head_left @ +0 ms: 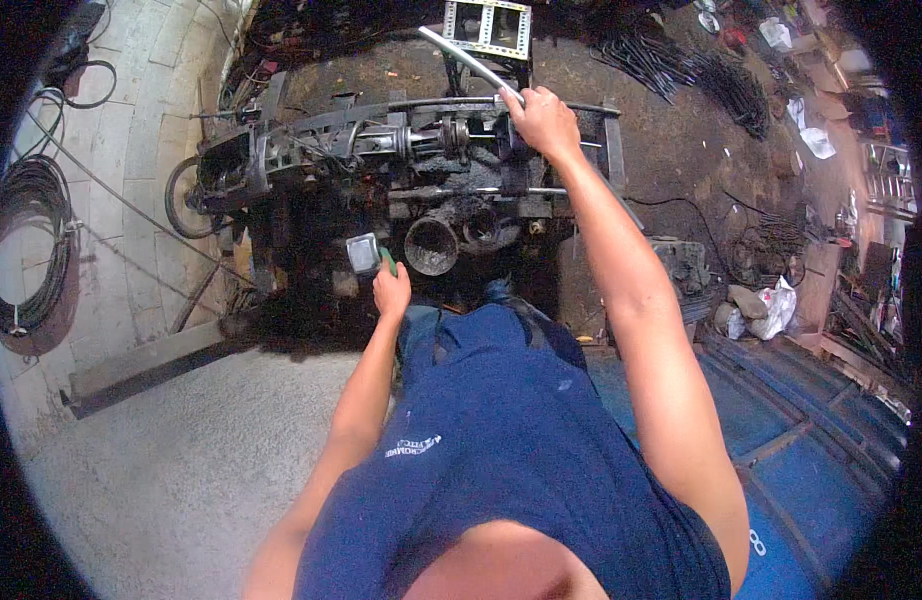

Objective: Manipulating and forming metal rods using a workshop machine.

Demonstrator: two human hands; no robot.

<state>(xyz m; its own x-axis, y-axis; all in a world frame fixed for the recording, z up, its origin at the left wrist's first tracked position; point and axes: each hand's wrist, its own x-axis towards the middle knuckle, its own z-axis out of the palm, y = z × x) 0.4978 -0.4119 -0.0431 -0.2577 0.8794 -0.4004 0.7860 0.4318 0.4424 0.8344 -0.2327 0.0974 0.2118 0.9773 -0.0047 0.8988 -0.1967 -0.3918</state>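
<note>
My right hand (pixel 546 120) is closed round one end of a straight silvery rod (pixel 468 63), above the far side of a dark, greasy machine (pixel 311 155). The rod slants away to the far left. Nearer to me, my left hand (pixel 391 290) grips a green handle with a squarish pale-grey head (pixel 362 253); I cannot make out its exact kind. To the right of this head is the round open mouth of a metal cylinder (pixel 431 247) in the lower part of the machine. Shafts and round collars (pixel 421 140) run across the machine's upper part.
A coil of black cable (pixel 26 240) lies at the left by a pale block wall (pixel 146 130). A metal beam (pixel 146 370) rests at lower left. Dark bars (pixel 651 65) are heaped far right. White bags (pixel 773 308) and blue metal panels (pixel 781 430) are at right.
</note>
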